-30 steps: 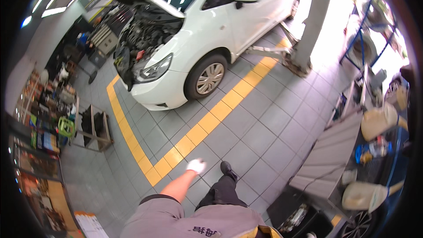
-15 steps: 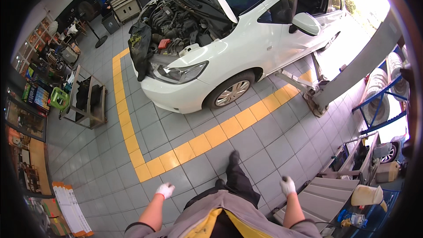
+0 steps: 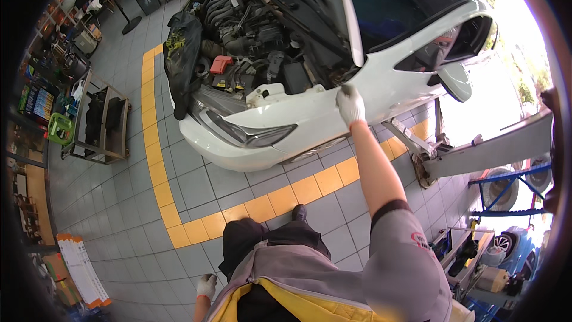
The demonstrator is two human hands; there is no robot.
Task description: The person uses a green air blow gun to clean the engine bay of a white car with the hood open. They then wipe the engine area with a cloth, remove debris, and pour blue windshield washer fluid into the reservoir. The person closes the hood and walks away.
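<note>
My right arm stretches forward, and my white-gloved right hand [image 3: 350,106] is at the upper edge of the white car's fender [image 3: 322,110], close to the raised hood's rear corner. Its grey fingertips lie toward the engine bay, and no held thing shows. Whether the hand presses on the metal is hard to tell. My left hand [image 3: 206,286], gloved as well, hangs low at my side with fingers loosely curled and nothing visible in them. Under the raised hood [image 3: 351,18], the engine bay [image 3: 256,36] lies exposed, with a red cover [image 3: 221,64] inside. A dark fender cover [image 3: 183,53] drapes over the front.
A grey lift arm and post [image 3: 494,149] stand right of the car. Yellow floor tiles [image 3: 280,200] border the bay. At left is a metal cart [image 3: 98,125] with a green container [image 3: 60,128]. Tires on a blue rack [image 3: 506,188] stand at right.
I have stepped closer to the car. My right hand has gone from my side up to the fender's edge. My left hand stays low, now nearer my body.
</note>
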